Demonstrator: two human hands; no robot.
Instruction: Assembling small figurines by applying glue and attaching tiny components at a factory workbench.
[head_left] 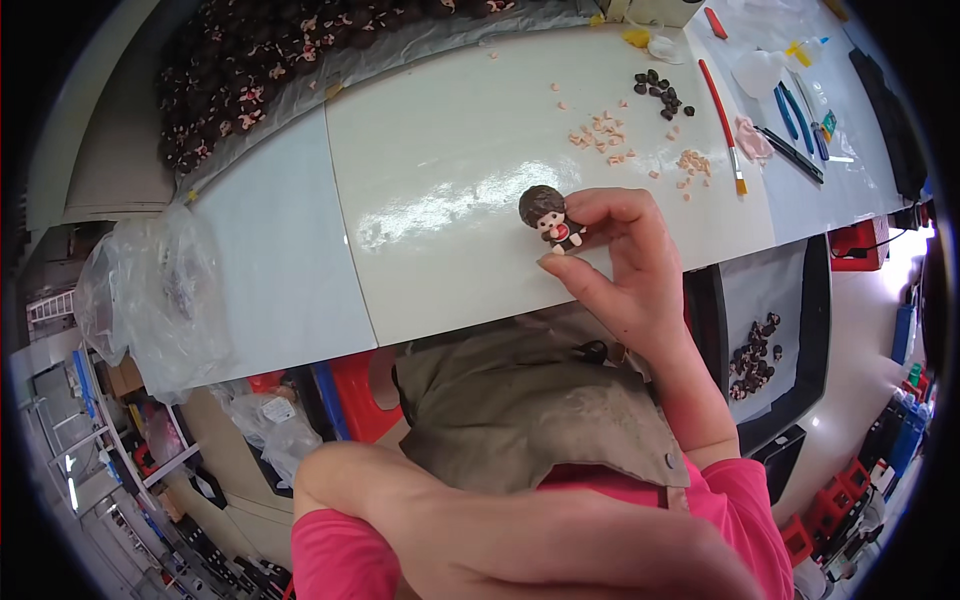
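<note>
My right hand (622,255) pinches a small doll figurine (556,220) between thumb and fingertips, just over the near part of the white tabletop. The figurine has a brown textured head, a pale face and a red patch at its chest. My left arm is bent across my body, low in the view. My left hand (665,550) is close to the lower edge, blurred, and its fingers cannot be made out.
Small pale pink pieces (597,135) and dark brown pieces (660,92) lie scattered on the table (450,150). A red-handled brush (720,115), pliers (790,110) and a black pen (790,155) lie at right. Many brown figurines (270,60) fill the far left. A black tray (820,340) stands lower right.
</note>
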